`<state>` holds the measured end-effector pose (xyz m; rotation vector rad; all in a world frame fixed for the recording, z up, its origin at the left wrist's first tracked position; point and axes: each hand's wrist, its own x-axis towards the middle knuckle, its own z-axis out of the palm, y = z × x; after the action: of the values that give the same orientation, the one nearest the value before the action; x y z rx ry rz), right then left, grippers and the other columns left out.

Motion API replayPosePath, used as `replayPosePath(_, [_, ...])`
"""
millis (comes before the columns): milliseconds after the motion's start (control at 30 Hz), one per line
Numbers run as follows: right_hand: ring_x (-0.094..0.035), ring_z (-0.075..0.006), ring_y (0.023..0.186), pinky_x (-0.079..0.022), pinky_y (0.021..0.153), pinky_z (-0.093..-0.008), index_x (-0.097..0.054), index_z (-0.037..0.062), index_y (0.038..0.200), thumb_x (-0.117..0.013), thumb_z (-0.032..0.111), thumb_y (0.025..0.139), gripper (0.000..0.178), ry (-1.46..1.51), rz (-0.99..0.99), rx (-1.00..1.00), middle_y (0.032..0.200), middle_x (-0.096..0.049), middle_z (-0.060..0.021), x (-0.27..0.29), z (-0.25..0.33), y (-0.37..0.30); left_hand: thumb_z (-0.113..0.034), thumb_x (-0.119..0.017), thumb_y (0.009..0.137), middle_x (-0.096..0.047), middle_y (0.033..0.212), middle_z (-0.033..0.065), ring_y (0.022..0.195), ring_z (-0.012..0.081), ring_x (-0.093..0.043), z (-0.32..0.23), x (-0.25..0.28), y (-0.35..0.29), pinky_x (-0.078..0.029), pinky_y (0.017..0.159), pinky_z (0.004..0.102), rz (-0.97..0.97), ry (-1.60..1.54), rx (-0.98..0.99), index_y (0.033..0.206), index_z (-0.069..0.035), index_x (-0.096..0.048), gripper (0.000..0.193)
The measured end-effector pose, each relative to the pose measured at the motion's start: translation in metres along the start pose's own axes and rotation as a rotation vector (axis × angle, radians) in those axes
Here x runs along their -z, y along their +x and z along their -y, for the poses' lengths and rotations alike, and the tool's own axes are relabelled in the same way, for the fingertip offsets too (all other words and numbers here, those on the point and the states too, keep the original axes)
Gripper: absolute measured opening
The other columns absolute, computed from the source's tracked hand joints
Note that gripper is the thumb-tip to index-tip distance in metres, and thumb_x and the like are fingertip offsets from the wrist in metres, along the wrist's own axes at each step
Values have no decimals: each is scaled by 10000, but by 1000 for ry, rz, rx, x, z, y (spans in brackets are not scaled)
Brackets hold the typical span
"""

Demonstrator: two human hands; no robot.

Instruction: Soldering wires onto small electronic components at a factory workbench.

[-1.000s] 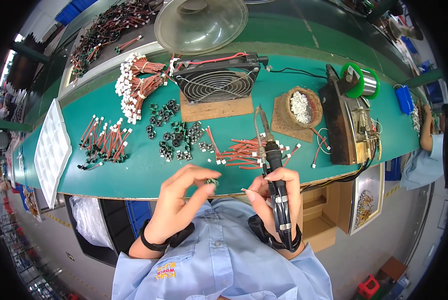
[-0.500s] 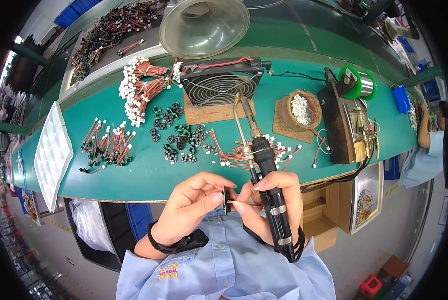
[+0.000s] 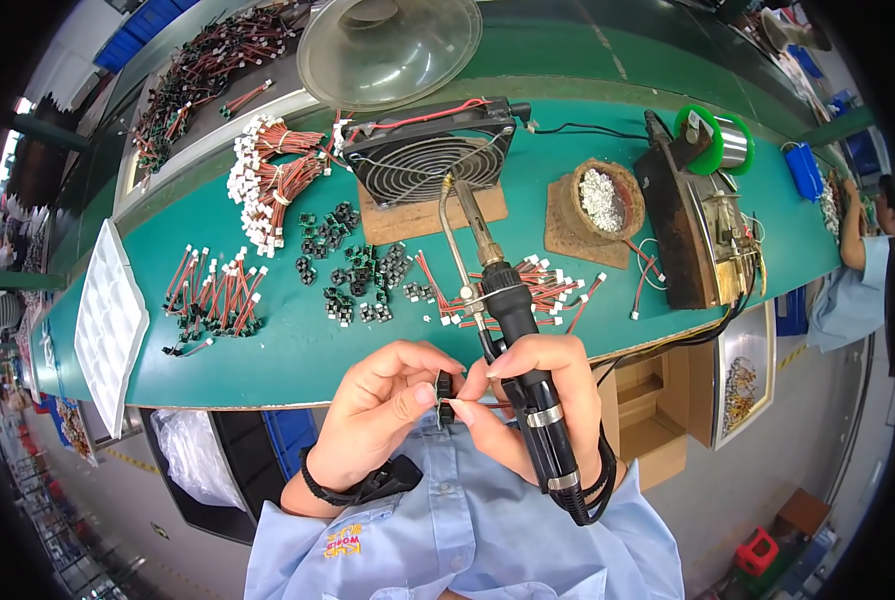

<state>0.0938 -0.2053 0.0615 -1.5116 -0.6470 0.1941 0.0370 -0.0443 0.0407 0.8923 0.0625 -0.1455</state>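
Observation:
Between the thumb and fingers of my left hand (image 3: 368, 420) is a small circuit board (image 3: 445, 398) with black parts, held on edge in front of my chest. My right hand (image 3: 558, 395) grips a black soldering iron (image 3: 509, 300) that has a thin metal tube clamped alongside. Its tip points away from me, toward the fan, apart from the board. The right thumb and index finger also pinch a short red wire lead (image 3: 496, 405) at the board's right side. Whether the wire touches the board is hidden by the fingertips.
Loose boards (image 3: 363, 270), wired boards (image 3: 218, 300) and connector leads (image 3: 553, 285) lie on the green bench. Behind them stand bundled leads (image 3: 276, 190), a fan (image 3: 428, 165), a bowl of white pellets (image 3: 608, 200) and a solder spool (image 3: 728, 145). A white tray (image 3: 111, 325) sits left.
The board has turned in my left fingers, showing more of its black parts. The soldering iron has swung slightly left, and the whole view has shifted a little.

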Motion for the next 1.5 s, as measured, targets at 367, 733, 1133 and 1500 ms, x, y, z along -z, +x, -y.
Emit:
replayPosePath(367, [-597,-125,648,-465,581,-238,-495,24,1003,-700,-83,659,415,102,-128,-12,793,-599,-58,-3,-2,0,-113,-537,906,-567,1049,97,987,166,-541,0,-2,2,-416,872,308,2,9,11,1085,26,-518,227])
replayPosePath(733, [-620,-115,754,-476,587,-204,-426,58,1039,-691,-69,718,435,68,-18,-27,824,-587,-68,4,-2,2,-93,-546,897,-558,1032,97,976,163,-541,0,1,1,-418,856,298,14,77,-9,1061,27,-531,203])
replayPosePath(1133, [-614,-102,764,-469,598,-209,-450,68,1025,-719,-40,703,433,61,25,-49,807,-588,-44,12,1,5,-67,-547,890,-549,997,85,927,146,-542,0,-1,2,-422,809,275,19,76,16,1039,19,-526,174])
replayPosePath(1500, [-600,-104,717,-463,607,-223,-487,51,1022,-710,-42,703,401,61,47,-63,798,-601,-50,20,1,6,13,-538,864,-536,982,77,922,127,-537,-12,1,3,-420,793,262,65,82,91,1011,16,-519,147])
